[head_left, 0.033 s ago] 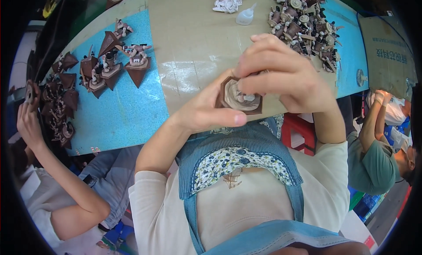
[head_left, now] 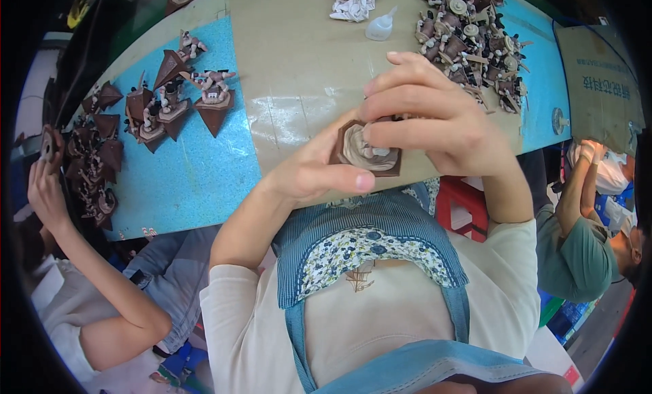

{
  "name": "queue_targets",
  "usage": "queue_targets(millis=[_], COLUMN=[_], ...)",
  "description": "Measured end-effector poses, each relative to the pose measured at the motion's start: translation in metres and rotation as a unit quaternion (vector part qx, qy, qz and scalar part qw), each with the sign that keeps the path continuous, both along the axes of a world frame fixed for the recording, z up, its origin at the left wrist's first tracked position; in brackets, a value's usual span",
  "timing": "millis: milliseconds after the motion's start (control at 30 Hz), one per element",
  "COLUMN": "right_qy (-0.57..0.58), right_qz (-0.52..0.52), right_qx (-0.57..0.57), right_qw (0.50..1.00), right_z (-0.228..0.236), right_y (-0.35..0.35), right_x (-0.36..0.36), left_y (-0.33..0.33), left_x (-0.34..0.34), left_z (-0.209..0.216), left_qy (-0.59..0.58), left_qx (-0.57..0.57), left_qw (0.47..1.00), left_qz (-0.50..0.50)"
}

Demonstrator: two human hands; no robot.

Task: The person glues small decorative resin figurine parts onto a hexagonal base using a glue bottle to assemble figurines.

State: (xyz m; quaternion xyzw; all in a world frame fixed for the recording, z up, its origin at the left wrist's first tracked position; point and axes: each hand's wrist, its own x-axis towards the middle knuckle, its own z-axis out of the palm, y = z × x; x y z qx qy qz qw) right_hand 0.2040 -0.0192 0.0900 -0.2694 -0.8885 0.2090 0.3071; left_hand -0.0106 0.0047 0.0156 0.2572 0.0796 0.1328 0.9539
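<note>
My left hand point(head_left: 312, 166) wraps around a brown, angular figurine base point(head_left: 395, 168) with a beige, sculpted, swirled top point(head_left: 360, 153), held above the table's near edge. Curled over its far right side is my right hand point(head_left: 435, 115), its fingertips meeting the beige top. Those fingers are bent together, and a small dark bit shows under them; the thumb and whatever is pinched are hidden.
Finished-looking figurines on pointed brown bases point(head_left: 214, 98) stand on the blue mat point(head_left: 197, 170) at left. A heap of figurine parts point(head_left: 468, 47) lies at far right. Beyond my hands are a white squeeze bottle point(head_left: 380, 26) and crumpled tissue point(head_left: 352, 1). People sit at both sides.
The base and my left hand have shifted very slightly left. My right fingers have moved a little over the beige top and look less blurred.
</note>
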Motion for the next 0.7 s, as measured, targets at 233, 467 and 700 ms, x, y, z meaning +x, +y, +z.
queue_targets(millis=[233, 467, 700], right_qy=[0.210, 0.098, 0.081], right_qz=[-0.278, -0.450, -0.444], right_qx=[-0.015, -0.188, -0.217], right_qw=[0.937, 0.868, 0.866], right_z=[-0.062, -0.099, -0.105], right_y=[0.009, 0.044, 0.050], right_x=[0.017, 0.014, 0.009], left_y=[0.062, 0.132, 0.268], left_x=[-0.049, -0.090, -0.033], left_z=[0.029, 0.046, 0.027], left_qy=[0.357, 0.551, 0.536], left_qx=[0.601, 0.803, 0.779], left_qw=[0.673, 0.222, 0.292], left_qz=[0.242, 0.051, 0.146])
